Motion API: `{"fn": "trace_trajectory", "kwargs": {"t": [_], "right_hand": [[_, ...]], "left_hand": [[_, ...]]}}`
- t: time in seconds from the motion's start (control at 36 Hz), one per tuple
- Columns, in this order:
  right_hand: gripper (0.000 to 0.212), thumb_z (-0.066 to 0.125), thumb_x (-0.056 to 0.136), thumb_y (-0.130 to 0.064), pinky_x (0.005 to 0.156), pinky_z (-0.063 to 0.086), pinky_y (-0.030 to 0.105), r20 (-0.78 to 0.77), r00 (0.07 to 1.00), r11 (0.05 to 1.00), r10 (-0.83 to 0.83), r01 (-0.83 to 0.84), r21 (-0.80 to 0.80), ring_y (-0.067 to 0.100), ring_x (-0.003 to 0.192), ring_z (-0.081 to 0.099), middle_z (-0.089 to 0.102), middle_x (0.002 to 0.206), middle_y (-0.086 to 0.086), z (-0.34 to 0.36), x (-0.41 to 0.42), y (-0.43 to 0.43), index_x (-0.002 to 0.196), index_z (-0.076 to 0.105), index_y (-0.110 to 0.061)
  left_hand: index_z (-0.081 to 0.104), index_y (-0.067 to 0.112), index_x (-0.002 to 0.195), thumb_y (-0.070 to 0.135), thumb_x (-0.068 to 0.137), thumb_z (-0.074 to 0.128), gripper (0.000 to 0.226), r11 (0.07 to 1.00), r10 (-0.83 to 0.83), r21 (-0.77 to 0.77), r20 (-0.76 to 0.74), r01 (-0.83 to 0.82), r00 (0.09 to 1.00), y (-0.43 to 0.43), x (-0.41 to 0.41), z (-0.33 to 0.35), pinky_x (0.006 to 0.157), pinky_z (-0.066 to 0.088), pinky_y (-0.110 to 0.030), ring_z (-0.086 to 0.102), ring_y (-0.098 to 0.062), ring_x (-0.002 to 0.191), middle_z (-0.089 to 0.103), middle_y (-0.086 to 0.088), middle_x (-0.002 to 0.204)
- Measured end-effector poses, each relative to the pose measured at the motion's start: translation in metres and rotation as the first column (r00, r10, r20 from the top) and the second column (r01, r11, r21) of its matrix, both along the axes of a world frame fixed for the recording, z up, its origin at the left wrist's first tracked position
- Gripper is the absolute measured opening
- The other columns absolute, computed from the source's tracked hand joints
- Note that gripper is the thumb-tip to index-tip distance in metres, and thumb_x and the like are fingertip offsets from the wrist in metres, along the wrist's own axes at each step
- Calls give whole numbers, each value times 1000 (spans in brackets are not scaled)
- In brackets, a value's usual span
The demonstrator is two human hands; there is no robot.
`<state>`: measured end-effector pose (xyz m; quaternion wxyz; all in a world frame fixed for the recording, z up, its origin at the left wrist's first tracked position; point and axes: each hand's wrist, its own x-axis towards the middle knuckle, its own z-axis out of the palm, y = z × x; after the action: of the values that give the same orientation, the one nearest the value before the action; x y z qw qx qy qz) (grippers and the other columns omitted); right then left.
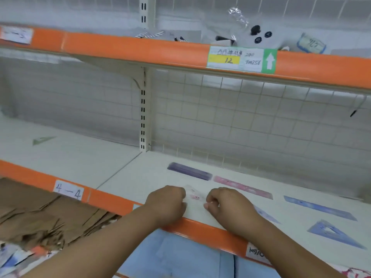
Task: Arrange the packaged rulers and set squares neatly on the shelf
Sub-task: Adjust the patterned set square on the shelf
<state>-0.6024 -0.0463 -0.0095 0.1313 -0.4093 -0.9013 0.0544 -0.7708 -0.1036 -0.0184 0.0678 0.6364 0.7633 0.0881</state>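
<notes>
On the white shelf (140,177) a clear packaged set square with a pink print (195,196) lies near the front edge. My left hand (166,203) and my right hand (226,205) rest curled on either side of it, fingers at its edges. Behind them lie a purple ruler (189,171) and a pink ruler (242,187) in a row. To the right lie a blue ruler (319,207) and a blue set square (334,233). Another bluish piece (267,216) shows just past my right wrist. A green set square (43,140) lies on the left shelf bay.
An orange-edged upper shelf (140,51) hangs overhead with a price label (242,60) and wrapped items (259,36). A wire grid back panel (251,117) closes the rear. Flattened cardboard (40,213) lies lower left, beneath the shelf edge labelled 4-4 (69,190).
</notes>
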Motion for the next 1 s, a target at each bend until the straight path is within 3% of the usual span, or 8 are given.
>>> {"fn": "trace_trajectory", "kwargs": {"t": [0.22, 0.44, 0.64, 0.72, 0.81, 0.92, 1.0], "right_hand": [[26, 48, 95, -40, 73, 33, 25, 5, 985, 985, 172, -172, 20, 14, 107, 55, 62, 111, -8, 2, -106, -20, 115, 58, -27], [26, 47, 95, -41, 78, 39, 26, -10, 967, 967, 256, -256, 5, 13, 107, 55, 62, 114, -9, 3, -244, -55, 115, 57, -29], [24, 49, 94, -41, 70, 35, 24, -59, 947, 949, 316, -315, 15, 13, 98, 55, 62, 103, -9, -2, -364, -95, 112, 58, -28], [24, 50, 94, -40, 68, 34, 25, -55, 936, 937, 347, -349, -18, 9, 86, 48, 53, 92, -12, -4, -398, -105, 112, 59, -27], [25, 49, 94, -41, 70, 34, 24, -29, 929, 929, 368, -369, -13, 10, 87, 46, 51, 93, -12, -2, -437, -111, 113, 59, -27], [29, 47, 95, -42, 76, 38, 25, -4, 927, 926, 376, -376, -24, 14, 106, 53, 60, 111, -8, 5, -483, -110, 118, 56, -27], [30, 48, 95, -42, 80, 39, 26, 11, 922, 922, 388, -387, -22, 14, 109, 53, 60, 114, -7, 9, -514, -101, 119, 56, -27]], "left_hand": [[54, 15, 123, 32, 98, 44, 33, 983, 181, 11, 14, -181, 983, -57, -103, 4, 92, 46, -30, 54, -23, 116, 61, -5, 121], [56, 9, 118, 29, 99, 42, 31, 959, 282, 15, -6, -282, 959, -124, -238, 6, 84, 45, -31, 54, -25, 113, 58, -10, 120], [58, 16, 104, 32, 99, 44, 22, 948, 317, 42, -21, -316, 948, -175, -352, 6, 69, 41, -28, 58, -21, 95, 62, -1, 101], [59, 15, 112, 30, 100, 43, 25, 944, 328, 46, -5, -327, 945, -187, -381, 9, 68, 39, -26, 55, -18, 89, 62, -2, 102], [55, 20, 103, 32, 100, 43, 18, 937, 346, 62, -19, -344, 938, -195, -415, 9, 67, 39, -26, 56, -19, 89, 52, 4, 85], [57, 17, 107, 34, 100, 42, 24, 921, 387, 74, -34, -384, 922, -193, -455, 8, 70, 42, -27, 52, -17, 87, 57, 0, 95], [57, 18, 110, 34, 100, 43, 23, 915, 399, 63, 11, -399, 917, -185, -483, 7, 83, 49, -32, 58, -20, 103, 62, -2, 108]]}}
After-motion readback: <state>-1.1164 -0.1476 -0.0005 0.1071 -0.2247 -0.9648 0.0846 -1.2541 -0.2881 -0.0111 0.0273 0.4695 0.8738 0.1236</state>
